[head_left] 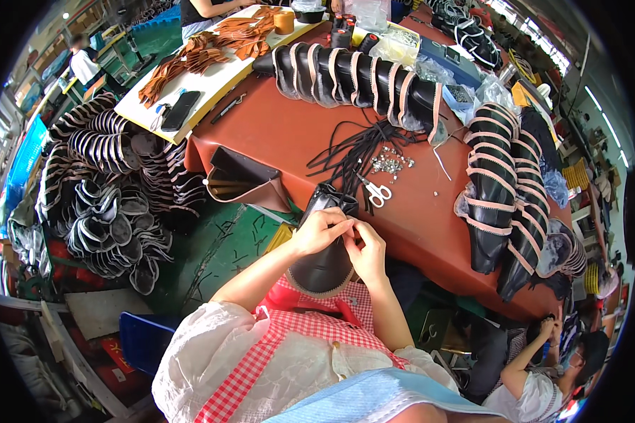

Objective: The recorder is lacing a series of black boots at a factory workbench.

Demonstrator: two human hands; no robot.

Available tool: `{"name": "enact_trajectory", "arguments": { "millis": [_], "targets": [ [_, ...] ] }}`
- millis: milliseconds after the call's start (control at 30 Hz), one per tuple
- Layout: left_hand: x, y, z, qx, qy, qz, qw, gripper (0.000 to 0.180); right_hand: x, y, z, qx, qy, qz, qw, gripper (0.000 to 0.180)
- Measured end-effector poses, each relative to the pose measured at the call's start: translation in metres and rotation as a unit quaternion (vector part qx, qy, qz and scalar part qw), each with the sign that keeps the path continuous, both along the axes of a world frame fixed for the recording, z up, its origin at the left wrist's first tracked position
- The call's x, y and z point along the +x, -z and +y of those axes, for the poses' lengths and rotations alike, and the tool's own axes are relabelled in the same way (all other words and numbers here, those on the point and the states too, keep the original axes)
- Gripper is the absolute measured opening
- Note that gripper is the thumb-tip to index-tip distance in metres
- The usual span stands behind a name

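A black leather shoe upper point(320, 272) with a pale stitched edge at its rounded end lies in front of me, between my lap and the table's near edge. My left hand point(320, 231) lies over its middle, closed on it. From the other side my right hand point(366, 252) comes in with thumb and fingers pinched. Both sets of fingertips meet above the upper, and the small thing between them is hidden. Just beyond are white-handled scissors point(378, 195), a bundle of black straps point(346, 151) and a pile of small silvery metal pieces point(390, 162).
A long row of nested black uppers point(360, 79) crosses the back of the reddish-brown table point(275, 120); more rows point(490, 183) lie at right. A brown open bag point(250, 180) hangs at the left edge. Heaped uppers point(113, 218) stand left. Another person point(543, 374) sits lower right.
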State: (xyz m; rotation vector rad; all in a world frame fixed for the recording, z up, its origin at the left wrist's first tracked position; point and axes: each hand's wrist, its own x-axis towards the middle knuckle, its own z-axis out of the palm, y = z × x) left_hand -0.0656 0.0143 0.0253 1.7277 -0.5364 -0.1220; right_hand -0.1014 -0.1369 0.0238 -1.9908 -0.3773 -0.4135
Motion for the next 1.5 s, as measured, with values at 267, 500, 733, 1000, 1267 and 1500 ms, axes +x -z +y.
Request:
{"name": "enact_trajectory", "arguments": {
  "millis": [267,500,733,1000,1267,1500],
  "targets": [
    [0.004,0.005,-0.002,-0.005,0.019,0.026,0.999,0.021,0.008,0.020,-0.009,0.008,-0.007,0.004,1.000,0.023],
    [-0.004,0.001,0.001,-0.002,0.009,-0.007,1.000,0.015,0.008,0.030,-0.015,-0.137,0.025,-0.056,0.989,0.021],
    [-0.003,-0.015,0.010,0.161,-0.088,-0.305,0.934,0.035,0.017,0.014,-0.029,-0.078,0.112,-0.076,0.988,0.021],
    [-0.012,0.001,0.039,0.134,-0.233,-0.160,0.950,0.016,0.008,0.058,-0.024,0.250,0.035,0.198,0.947,0.014],
    [-0.028,0.051,0.015,0.252,-0.108,-0.149,0.950,0.012,-0.010,0.097,-0.020,0.211,0.001,0.147,0.967,0.011],
    [-0.030,0.055,-0.001,0.266,-0.141,-0.187,0.935,0.010,-0.013,0.091,-0.022,0.094,0.063,0.052,0.992,0.015]
  ]
}}
